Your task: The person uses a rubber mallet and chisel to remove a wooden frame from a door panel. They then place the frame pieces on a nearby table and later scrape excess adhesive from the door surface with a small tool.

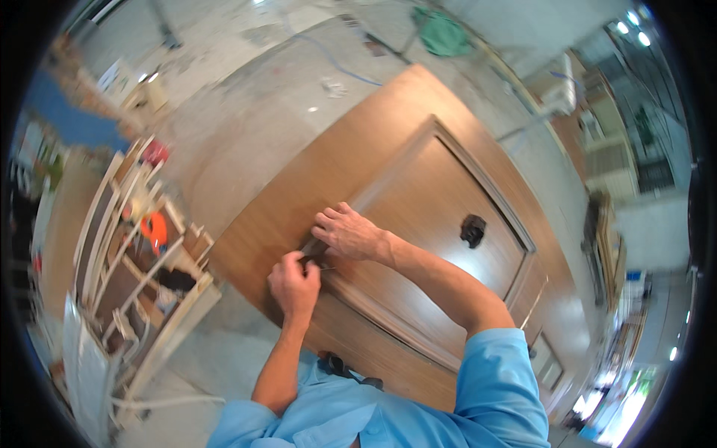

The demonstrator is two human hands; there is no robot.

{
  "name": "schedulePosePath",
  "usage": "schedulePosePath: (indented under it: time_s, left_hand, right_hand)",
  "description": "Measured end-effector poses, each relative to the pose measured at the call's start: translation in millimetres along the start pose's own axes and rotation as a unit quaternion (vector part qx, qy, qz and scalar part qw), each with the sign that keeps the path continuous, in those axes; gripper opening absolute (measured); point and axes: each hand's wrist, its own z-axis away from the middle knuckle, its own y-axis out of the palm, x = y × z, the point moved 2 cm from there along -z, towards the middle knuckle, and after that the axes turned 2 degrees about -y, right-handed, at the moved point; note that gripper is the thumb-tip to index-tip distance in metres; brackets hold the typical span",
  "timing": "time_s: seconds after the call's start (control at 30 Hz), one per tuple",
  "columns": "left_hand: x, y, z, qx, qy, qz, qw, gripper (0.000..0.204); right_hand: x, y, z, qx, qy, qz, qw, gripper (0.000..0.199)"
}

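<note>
A large brown wooden door panel (pixel 418 93) with a raised moulding frame (pixel 478 175) lies in front of me. My left hand (pixel 294 287) is closed at the moulding's near left corner, its fingers pinched on something small and dark. A thin light sliver shows just right of its fingertips. Beside it, slightly farther off, my right hand (pixel 348 233) bends its fingers down over a dark piece at the same corner. What either hand grips is mostly hidden by the fingers. A crumpled black object (pixel 472 231) rests on the inner panel, right of my right forearm.
At left stands a wooden rack (pixel 196 299) of parts and tools, with an orange item (pixel 154 230) among them. A blue hose or cable (pixel 336 66) crosses the floor beyond the panel. Green cloth (pixel 442 33) lies at the far side. Stacked boards (pixel 603 246) stand at right.
</note>
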Motion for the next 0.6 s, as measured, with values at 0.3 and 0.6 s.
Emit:
schedulePosePath:
  time_s: [0.3,0.6]
  left_hand:
    - [-65.0,53.5,-23.7,0.069,0.214,-0.136,0.965,0.059]
    - [-74.6,90.7,-23.8,0.046,0.213,-0.215,0.952,0.055]
  right_hand:
    - [-146.0,4.0,308.0,-0.218,0.581,-0.015,0.784,0.069]
    - [-210.0,39.5,455.8,-0.141,0.65,0.035,0.746,0.077]
